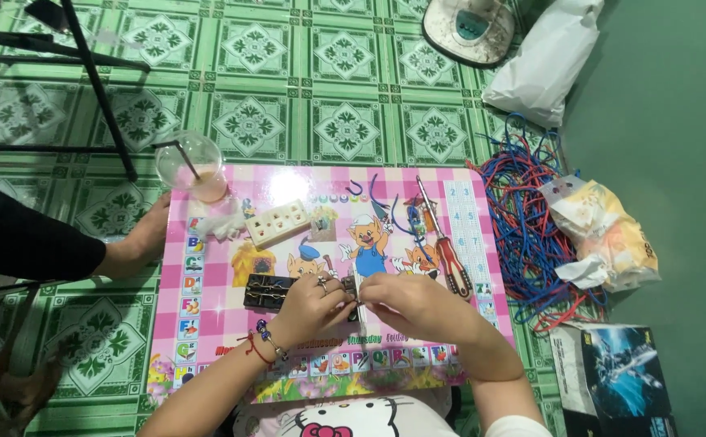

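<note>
My left hand (pixel 314 303) and my right hand (pixel 414 305) meet over a small pink cartoon table (pixel 207 324). Together they pinch a white socket cover (pixel 360 293) that stands on edge between the fingertips. Just left of my left hand lies a dark socket base with metal strips (pixel 268 290). A complete white socket strip (pixel 277 222) lies farther back on the table. A red-handled pair of pliers (pixel 453 263) and a screwdriver (pixel 428 204) lie to the right of my right hand.
A plastic cup with a straw (pixel 192 167) stands at the table's back left corner. Another person's foot (pixel 138 239) rests by the left edge. A tangle of red and blue wires (pixel 529 231), plastic bags (pixel 604 235) and a dark box (pixel 616 380) lie to the right.
</note>
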